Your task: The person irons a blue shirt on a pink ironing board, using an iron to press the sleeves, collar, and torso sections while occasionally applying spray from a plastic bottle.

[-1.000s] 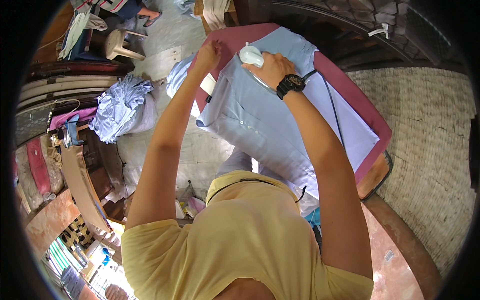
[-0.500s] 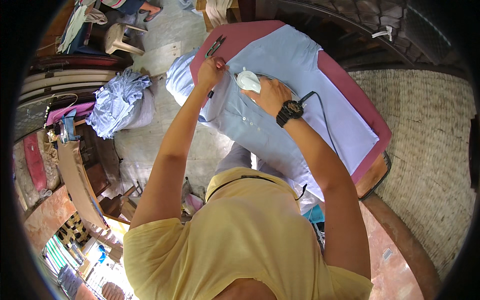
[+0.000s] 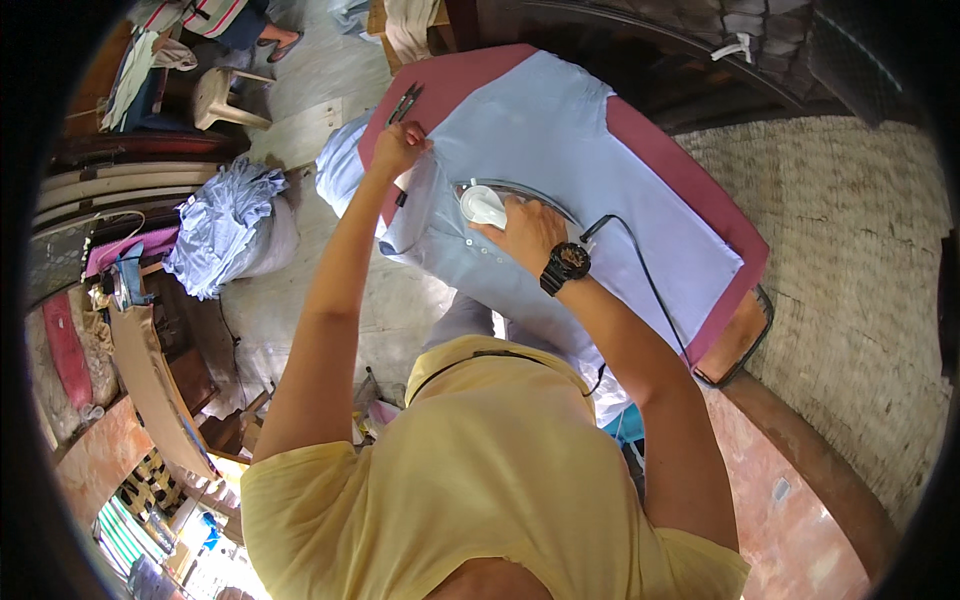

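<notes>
A light blue shirt (image 3: 545, 120) lies spread over the maroon-covered ironing board (image 3: 455, 82). My right hand (image 3: 533, 232) is wrapped round the handle of a white iron (image 3: 481, 204), whose soleplate rests on the shirt just beyond a row of small white buttons (image 3: 478, 243). At the board's left edge my left hand (image 3: 399, 148) is closed on the shirt's edge, with its fingertips pinched together. Thread snips (image 3: 404, 103) lie on the maroon cover just past that hand. The cloth beneath the iron and my right palm is hidden.
The iron's black cord (image 3: 645, 262) runs back over the shirt towards my right forearm. A heap of light blue garments (image 3: 222, 228) sits on the left. Beyond it stand a beige plastic stool (image 3: 225, 98) and another person's legs (image 3: 262, 25). Woven matting (image 3: 830, 270) lies right of the board.
The iron has slid towards me over the shirt, closer to the buttons, with my right hand on it. My left hand keeps its pinch by the snips. The whole view has shifted slightly.
</notes>
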`<action>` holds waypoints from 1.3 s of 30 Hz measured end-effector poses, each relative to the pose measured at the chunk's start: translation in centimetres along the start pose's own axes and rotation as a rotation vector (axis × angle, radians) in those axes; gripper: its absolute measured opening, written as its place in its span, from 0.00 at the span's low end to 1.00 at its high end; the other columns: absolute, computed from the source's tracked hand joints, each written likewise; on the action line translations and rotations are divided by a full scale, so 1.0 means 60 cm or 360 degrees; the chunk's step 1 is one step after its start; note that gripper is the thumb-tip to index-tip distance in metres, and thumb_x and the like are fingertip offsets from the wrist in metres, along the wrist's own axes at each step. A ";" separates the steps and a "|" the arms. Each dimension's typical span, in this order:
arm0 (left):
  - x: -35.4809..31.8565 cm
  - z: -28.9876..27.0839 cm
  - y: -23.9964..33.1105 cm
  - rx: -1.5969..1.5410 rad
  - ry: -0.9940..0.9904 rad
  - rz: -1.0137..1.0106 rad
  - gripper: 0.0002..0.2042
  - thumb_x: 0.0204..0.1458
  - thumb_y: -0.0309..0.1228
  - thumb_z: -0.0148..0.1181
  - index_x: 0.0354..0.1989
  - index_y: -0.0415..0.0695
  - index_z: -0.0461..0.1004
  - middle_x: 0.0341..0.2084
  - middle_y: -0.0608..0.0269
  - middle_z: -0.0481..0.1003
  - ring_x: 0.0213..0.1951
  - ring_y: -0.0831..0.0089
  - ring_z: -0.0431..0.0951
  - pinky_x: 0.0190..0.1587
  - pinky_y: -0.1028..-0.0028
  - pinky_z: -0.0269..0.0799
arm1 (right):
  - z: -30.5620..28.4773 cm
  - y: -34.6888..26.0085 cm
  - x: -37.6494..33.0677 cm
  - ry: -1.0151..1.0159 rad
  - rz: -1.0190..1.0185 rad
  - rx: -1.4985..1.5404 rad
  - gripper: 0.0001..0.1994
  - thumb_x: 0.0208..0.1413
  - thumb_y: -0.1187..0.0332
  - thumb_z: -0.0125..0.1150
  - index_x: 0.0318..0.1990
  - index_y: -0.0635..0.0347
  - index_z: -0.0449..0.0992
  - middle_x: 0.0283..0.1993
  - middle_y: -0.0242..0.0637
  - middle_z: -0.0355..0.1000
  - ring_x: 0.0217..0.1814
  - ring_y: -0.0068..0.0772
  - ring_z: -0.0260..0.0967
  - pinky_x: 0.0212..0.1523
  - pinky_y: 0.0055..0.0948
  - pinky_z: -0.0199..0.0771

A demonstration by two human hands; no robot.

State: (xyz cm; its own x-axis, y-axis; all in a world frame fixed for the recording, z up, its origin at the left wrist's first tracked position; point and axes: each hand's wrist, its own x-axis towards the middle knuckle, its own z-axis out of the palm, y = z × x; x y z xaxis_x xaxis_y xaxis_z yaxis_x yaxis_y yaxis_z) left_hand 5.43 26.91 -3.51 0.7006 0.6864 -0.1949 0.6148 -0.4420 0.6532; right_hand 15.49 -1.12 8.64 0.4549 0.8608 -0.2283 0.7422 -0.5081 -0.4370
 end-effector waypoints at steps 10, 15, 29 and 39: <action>0.010 0.059 0.060 0.0537 0.0426 0.0347 0.18 0.42 0.36 0.72 0.39 0.46 0.72 0.47 0.55 0.71 0.55 0.50 0.69 0.51 0.50 0.69 | -0.081 0.141 -0.008 0.0096 0.0110 0.0058 0.33 0.42 0.34 0.64 0.42 0.56 0.81 0.38 0.49 0.79 0.42 0.51 0.78 0.45 0.47 0.76; 0.048 0.071 0.021 0.0448 0.0179 0.0332 0.21 0.40 0.41 0.73 0.39 0.42 0.75 0.35 0.54 0.78 0.44 0.53 0.77 0.45 0.56 0.72 | -0.153 0.329 -0.184 0.0169 0.0228 -0.0089 0.35 0.39 0.33 0.68 0.43 0.56 0.81 0.37 0.47 0.79 0.40 0.53 0.77 0.43 0.45 0.78; 0.069 0.044 0.024 0.0654 -0.0073 0.0368 0.29 0.44 0.40 0.70 0.54 0.38 0.73 0.45 0.49 0.77 0.49 0.54 0.78 0.51 0.61 0.72 | 0.016 0.094 -0.103 0.0092 0.0087 0.0272 0.35 0.45 0.32 0.60 0.48 0.52 0.79 0.45 0.48 0.77 0.49 0.49 0.75 0.52 0.49 0.70; 0.040 0.162 0.313 0.0520 0.0506 0.1300 0.22 0.47 0.34 0.70 0.49 0.41 0.70 0.43 0.52 0.73 0.48 0.51 0.72 0.52 0.56 0.67 | -0.096 0.329 -0.438 0.0441 0.0913 -0.0001 0.38 0.45 0.28 0.59 0.45 0.58 0.80 0.35 0.45 0.79 0.38 0.43 0.79 0.39 0.41 0.77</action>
State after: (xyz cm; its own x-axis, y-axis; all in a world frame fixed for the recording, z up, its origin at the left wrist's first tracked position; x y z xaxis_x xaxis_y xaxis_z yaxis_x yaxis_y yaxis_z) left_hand 22.19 14.66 1.21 0.8581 0.1957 0.4748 0.0805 -0.9644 0.2519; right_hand 21.02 -33.95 11.03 0.8905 0.4124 -0.1922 0.3432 -0.8861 -0.3114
